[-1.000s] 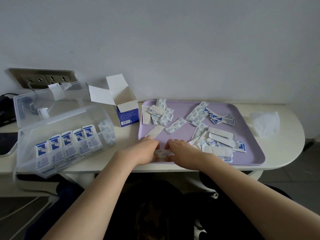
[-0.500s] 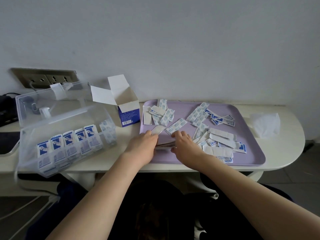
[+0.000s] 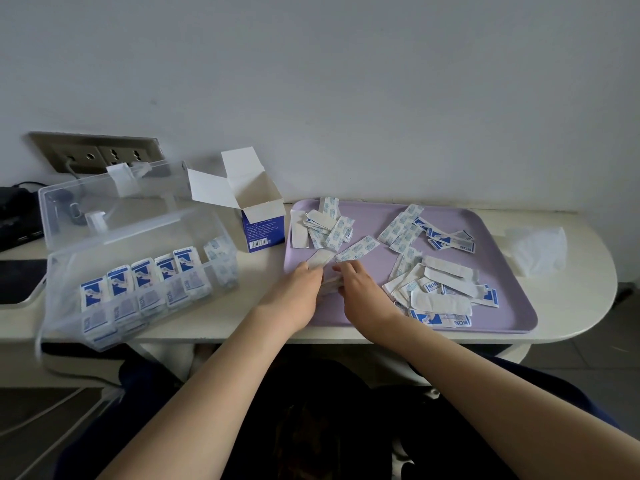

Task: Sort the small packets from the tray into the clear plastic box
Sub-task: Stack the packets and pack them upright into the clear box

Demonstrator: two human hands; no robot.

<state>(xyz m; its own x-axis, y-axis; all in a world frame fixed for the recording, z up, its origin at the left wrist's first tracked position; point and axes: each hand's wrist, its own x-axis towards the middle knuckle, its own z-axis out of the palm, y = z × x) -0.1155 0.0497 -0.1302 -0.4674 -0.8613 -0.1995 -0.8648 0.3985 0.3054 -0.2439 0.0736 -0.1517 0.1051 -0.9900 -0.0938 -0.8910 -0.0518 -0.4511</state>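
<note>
A purple tray (image 3: 502, 317) on the table holds several small white and blue packets (image 3: 446, 289) scattered in loose heaps. Over the tray's near left part, my left hand (image 3: 298, 289) and my right hand (image 3: 360, 289) hold a thin stack of packets (image 3: 329, 284) between them, one at each end. Just beyond my fingertips lie a plain white packet (image 3: 320, 258) and a patterned packet (image 3: 358, 248). The clear plastic box (image 3: 138, 237) stands open at the left, with several rows of blue and white packets standing upright inside.
An open blue and white carton (image 3: 259, 223) stands between the box and the tray. A crumpled white tissue (image 3: 536, 251) lies right of the tray. Wall sockets (image 3: 100, 155) and a black device (image 3: 14, 216) are at the far left. My legs are under the table edge.
Both hands moved away from the tray's near edge toward its middle left, carrying the stack, and now reach the plain white packet.
</note>
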